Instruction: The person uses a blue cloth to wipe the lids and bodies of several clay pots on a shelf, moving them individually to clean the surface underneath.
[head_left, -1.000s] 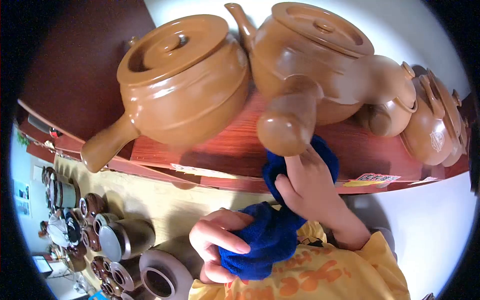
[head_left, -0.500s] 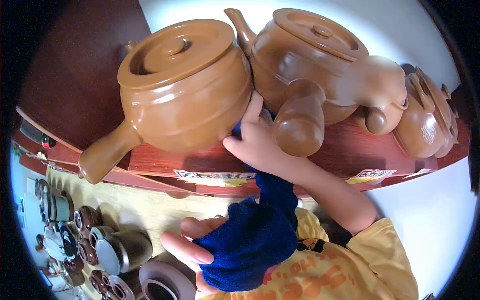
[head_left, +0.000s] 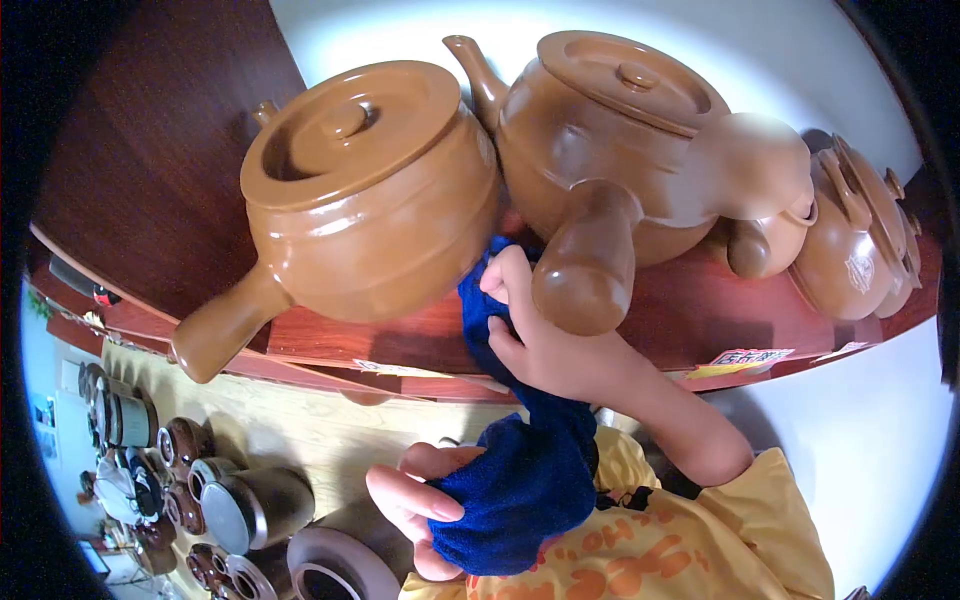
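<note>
My right hand has its fingers curled around one end of a dark blue cloth, over the red-brown shelf. Lower down, in front of the yellow shirt, my left hand grips the bunched part of this cloth, which covers part of the hand. Just above my right hand stands a brown clay pot with a lid and a side handle. A second lidded clay pot is beside it, its thick handle jutting out close to my right hand.
Smaller clay pots stand at the shelf's right end, one partly blurred. Price labels line the front edge. Below left, several dark jars stand on the pale floor, and a person is farther off.
My right hand has drawn back from the gap between the two pots toward the shelf's front edge, bringing the cloth end along. My left hand has shifted slightly right in view.
</note>
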